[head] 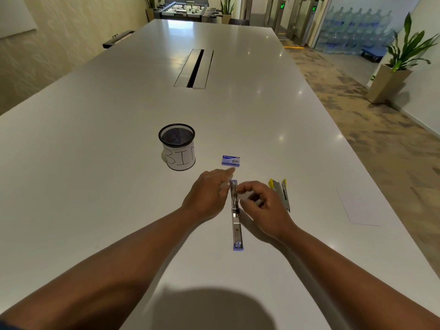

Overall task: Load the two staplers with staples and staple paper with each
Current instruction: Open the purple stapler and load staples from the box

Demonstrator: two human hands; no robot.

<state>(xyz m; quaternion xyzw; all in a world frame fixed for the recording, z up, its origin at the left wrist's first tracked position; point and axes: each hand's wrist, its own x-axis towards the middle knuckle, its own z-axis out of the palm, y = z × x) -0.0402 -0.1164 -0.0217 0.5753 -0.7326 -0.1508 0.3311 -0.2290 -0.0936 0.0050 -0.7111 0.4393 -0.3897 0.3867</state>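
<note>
Stapler opened flat — between both hands

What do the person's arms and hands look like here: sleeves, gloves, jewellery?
Both forearms are bare up to the frame edge. The left hand and right hand wear no gloves. No watch or bracelet shows at either wrist. The blurred fingers leave rings unclear.

Glossy smooth white table, shiny metal stapler, black wire-mesh bin with paper label.
</note>
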